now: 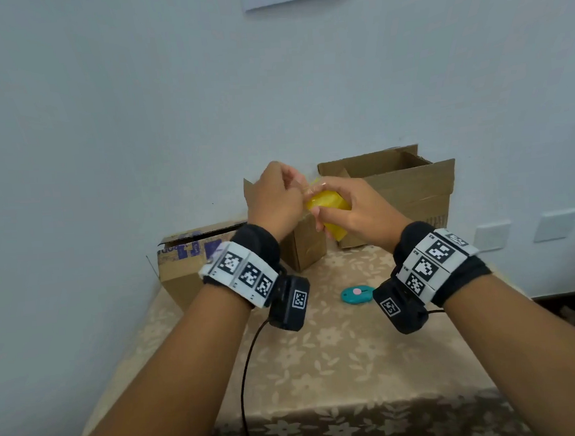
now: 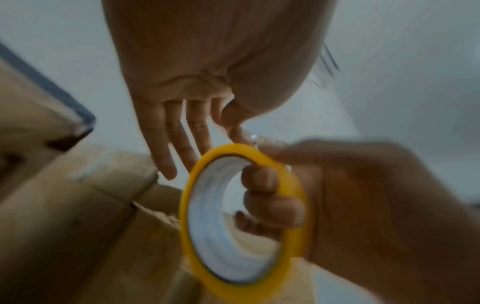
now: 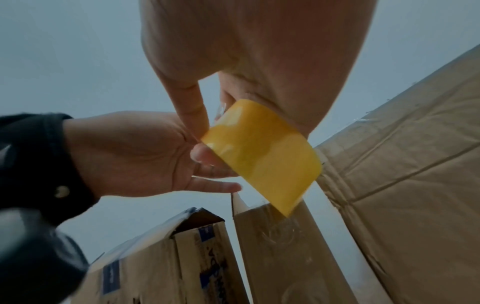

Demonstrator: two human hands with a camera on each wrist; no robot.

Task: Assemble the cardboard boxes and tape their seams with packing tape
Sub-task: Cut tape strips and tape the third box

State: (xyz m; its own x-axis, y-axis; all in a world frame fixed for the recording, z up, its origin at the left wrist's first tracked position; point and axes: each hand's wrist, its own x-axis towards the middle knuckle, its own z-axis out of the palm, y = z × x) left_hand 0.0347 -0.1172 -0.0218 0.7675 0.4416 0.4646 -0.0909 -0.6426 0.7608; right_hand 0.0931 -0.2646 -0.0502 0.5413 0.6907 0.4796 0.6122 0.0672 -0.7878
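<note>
Right hand (image 1: pixel 352 211) grips the tape roll (image 1: pixel 329 212) mid-air over the boxes (image 1: pixel 408 191), fingers through the core to brace it. Left hand (image 1: pixel 275 198) pinches what's probably the tape's free end, for peeling.

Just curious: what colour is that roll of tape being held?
Yellow roll of tape, white inside; the right wrist view shows it best.

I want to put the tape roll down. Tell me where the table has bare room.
The near half of the table, between the forearms, in front of the teal cutter, is bare apart from a black cable. The back edge is crowded with three cardboard boxes. The right hand holds the tape roll.
</note>
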